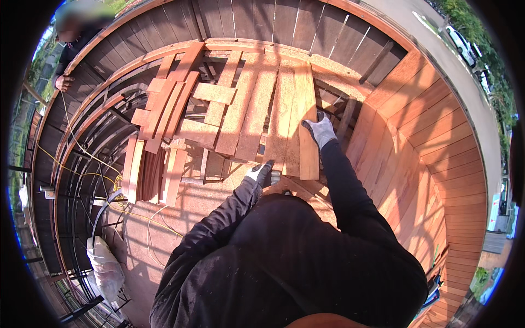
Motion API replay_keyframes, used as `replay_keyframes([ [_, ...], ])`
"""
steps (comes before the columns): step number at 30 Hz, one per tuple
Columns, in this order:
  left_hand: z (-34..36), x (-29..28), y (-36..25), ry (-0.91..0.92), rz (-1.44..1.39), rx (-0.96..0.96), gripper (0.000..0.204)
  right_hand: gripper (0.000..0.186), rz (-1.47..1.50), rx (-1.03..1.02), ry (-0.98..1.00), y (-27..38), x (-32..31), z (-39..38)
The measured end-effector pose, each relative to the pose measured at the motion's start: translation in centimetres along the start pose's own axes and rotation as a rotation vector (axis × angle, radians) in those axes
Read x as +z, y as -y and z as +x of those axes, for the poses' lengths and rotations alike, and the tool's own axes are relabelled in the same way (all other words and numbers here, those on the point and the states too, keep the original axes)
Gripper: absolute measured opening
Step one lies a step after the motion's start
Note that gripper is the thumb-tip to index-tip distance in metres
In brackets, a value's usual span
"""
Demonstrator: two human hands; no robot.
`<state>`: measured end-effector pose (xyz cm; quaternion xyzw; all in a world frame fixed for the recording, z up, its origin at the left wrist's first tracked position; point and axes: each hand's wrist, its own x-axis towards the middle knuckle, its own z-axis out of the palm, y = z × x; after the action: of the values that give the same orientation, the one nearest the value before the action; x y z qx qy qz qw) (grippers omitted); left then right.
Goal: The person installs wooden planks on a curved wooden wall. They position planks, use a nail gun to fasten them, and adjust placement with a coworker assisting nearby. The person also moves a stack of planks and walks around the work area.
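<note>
My right hand, in a white and dark glove, grips the right edge of a light wooden plank, its thumb on the top face. This plank is the rightmost of several boards lying side by side, and its near end juts toward me. Lower and further left, my left hand, gloved alike, is closed at the near end of the neighbouring plank. Its fingers are partly hidden there. A small grey thing shows beside that hand; its kind is unclear. Sawdust covers parts of the boards.
Shorter boards lie stacked to the left, beside a curved dark metal frame. Yellow cord and a white bag are at the left. Wooden cladding curves around the right. Another person's hand rests on the far-left rim.
</note>
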<state>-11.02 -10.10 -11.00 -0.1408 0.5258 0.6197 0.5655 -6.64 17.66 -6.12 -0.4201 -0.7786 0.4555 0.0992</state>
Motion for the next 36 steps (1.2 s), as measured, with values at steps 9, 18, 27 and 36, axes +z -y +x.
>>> replay_keyframes([
  [9, -8.7, 2.3, -6.7, -0.107, 1.208, 0.611, 0.041, 0.048, 0.272, -0.135, -0.200, -0.2, 1.9, -1.3],
  [18, -8.7, 4.2, -7.8, 0.041, 1.595, 0.797, 0.047, 0.080, -0.465, -0.089, -0.273, 9.2, -0.2, -6.0],
  [27, -8.1, 3.9, -6.7, -0.076, 1.604, 0.902, 0.052, 0.082, -0.147, -0.096, -0.254, 5.0, 3.5, -2.3],
  [36, -6.5, 4.0, -7.0, -0.097, 1.785, 1.103, 0.091, 0.073, 0.020, -0.130, -0.242, 0.3, 4.6, 1.6],
])
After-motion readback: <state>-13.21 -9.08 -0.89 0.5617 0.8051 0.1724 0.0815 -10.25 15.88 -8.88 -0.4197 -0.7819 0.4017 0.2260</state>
